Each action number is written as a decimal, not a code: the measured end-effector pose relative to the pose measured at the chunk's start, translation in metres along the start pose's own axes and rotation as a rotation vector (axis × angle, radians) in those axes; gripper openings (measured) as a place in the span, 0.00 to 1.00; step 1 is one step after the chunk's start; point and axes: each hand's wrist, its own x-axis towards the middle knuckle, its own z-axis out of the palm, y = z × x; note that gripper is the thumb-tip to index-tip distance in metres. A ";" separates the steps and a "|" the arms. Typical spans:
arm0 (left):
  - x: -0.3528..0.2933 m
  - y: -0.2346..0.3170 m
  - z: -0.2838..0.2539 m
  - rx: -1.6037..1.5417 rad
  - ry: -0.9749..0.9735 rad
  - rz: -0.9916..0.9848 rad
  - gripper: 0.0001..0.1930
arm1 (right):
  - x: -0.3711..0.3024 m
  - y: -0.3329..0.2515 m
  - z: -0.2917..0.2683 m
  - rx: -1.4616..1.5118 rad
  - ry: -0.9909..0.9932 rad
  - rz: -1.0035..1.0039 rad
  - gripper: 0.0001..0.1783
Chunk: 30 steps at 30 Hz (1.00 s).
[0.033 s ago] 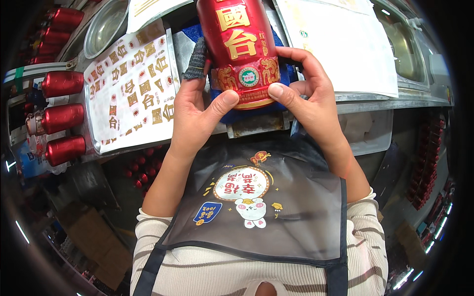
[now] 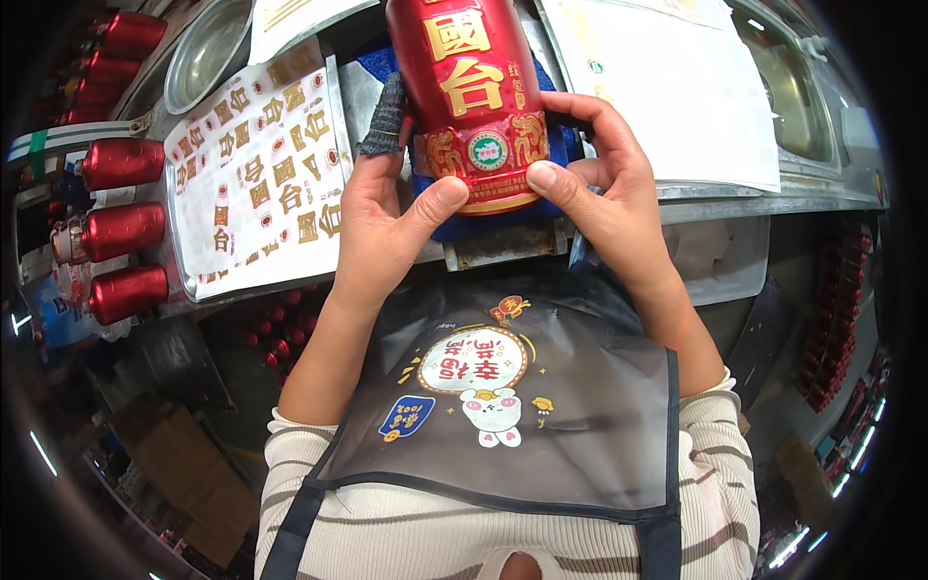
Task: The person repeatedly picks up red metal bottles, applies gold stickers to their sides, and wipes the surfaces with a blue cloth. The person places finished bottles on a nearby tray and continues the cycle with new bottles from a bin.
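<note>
A glossy red bottle (image 2: 474, 111) with raised gold characters, gold dragon patterns and a round green-and-white emblem lies with its base toward me. My left hand (image 2: 387, 213) grips its lower left side, thumb pressed at the base edge. A dark grey knitted cover (image 2: 385, 118) wraps one of that hand's fingers. On the opposite side my right hand (image 2: 614, 184) holds the bottle, its thumb on the lower right front and fingers curled around the side. Blue cloth (image 2: 379, 64) shows beneath the bottle. The bottle's top runs out of view.
Left of the bottle lies a sheet of gold and red decals (image 2: 275, 184) on a tray. Several red bottles (image 2: 124, 227) line the far left, below a metal bowl (image 2: 201, 58). White paper (image 2: 667, 97) and a metal basin (image 2: 793, 82) are at right, above a translucent bin (image 2: 717, 259).
</note>
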 end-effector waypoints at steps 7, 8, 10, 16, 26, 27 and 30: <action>0.001 -0.003 -0.003 -0.001 0.002 0.009 0.33 | 0.002 -0.009 -0.002 0.130 -0.027 0.107 0.29; 0.000 -0.003 -0.004 -0.005 0.003 0.008 0.33 | 0.003 -0.009 0.000 0.141 -0.017 0.100 0.30; 0.000 -0.001 -0.002 -0.013 -0.004 -0.007 0.33 | 0.002 -0.007 0.002 0.162 0.011 0.089 0.31; 0.001 0.001 0.000 -0.011 -0.006 0.006 0.35 | 0.001 0.000 0.005 0.012 0.027 0.025 0.31; 0.000 0.001 -0.012 0.073 -0.017 0.001 0.36 | 0.005 -0.024 -0.040 0.321 0.230 0.200 0.18; 0.000 -0.002 -0.011 0.050 -0.018 -0.014 0.36 | -0.001 -0.043 -0.013 0.155 0.212 0.120 0.23; 0.000 0.000 -0.014 -0.009 -0.048 -0.101 0.37 | 0.000 -0.043 0.030 -0.250 0.042 -0.321 0.17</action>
